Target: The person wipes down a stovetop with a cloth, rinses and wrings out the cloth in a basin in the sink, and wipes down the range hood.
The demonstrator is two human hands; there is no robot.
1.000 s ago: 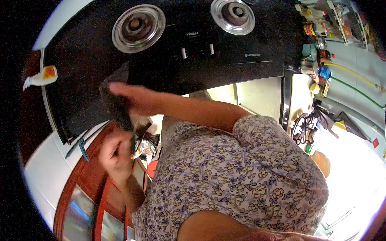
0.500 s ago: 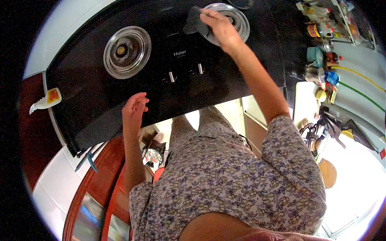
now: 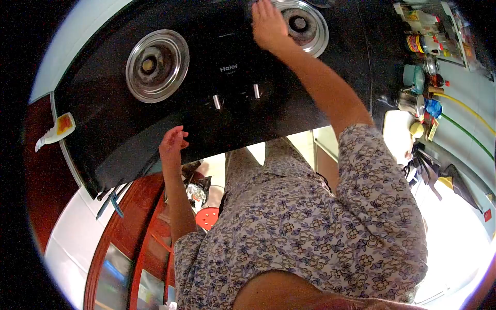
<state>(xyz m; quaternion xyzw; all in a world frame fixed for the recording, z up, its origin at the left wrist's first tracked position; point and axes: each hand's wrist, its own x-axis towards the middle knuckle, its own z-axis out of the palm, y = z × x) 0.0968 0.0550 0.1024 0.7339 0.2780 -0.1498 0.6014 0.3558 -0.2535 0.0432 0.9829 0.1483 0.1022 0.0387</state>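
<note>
My right hand (image 3: 269,25) lies palm down on the black glass cooktop (image 3: 206,51), beside the left rim of the right burner (image 3: 320,39). Its fingers point away from me. The dark cloth it grips is hidden under the palm or lost against the black surface. Near the front edge, my left hand (image 3: 173,143) hovers with loosely curled fingers apart and nothing in them. The left burner (image 3: 179,82) lies beyond that hand. Between the hands are two silver knobs, a left knob (image 3: 217,102) and a right knob (image 3: 256,91).
A white spray bottle (image 3: 59,129) with an orange label lies at the cooktop's left edge. On the right stand bottles, a teal container (image 3: 413,77) and a metal pot (image 3: 411,102), near a white cutting board (image 3: 395,129). A red stool (image 3: 206,218) shows below.
My right hand has moved left and away from me, flattening onto the cooktop; the cloth no longer shows clearly. My left hand stays near the front edge. The view has shifted slightly.
</note>
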